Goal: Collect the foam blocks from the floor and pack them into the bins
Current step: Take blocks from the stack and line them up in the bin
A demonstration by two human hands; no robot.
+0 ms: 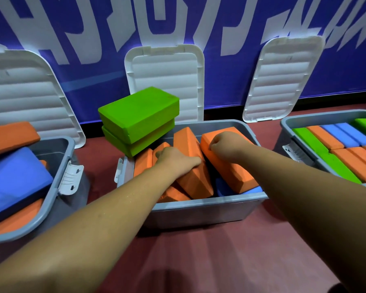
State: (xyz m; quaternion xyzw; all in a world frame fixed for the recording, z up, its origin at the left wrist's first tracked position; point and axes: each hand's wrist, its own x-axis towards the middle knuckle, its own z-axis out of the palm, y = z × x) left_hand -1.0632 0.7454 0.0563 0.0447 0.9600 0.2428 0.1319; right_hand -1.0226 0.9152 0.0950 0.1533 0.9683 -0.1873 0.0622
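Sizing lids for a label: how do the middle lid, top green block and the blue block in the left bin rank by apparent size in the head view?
1. Middle lid.
2. Blue block, though nearness inflates it.
3. Top green block.

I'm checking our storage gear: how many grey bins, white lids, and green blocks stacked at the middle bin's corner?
Grey bins: 3
White lids: 3
Stacked green blocks: 2
Total: 8
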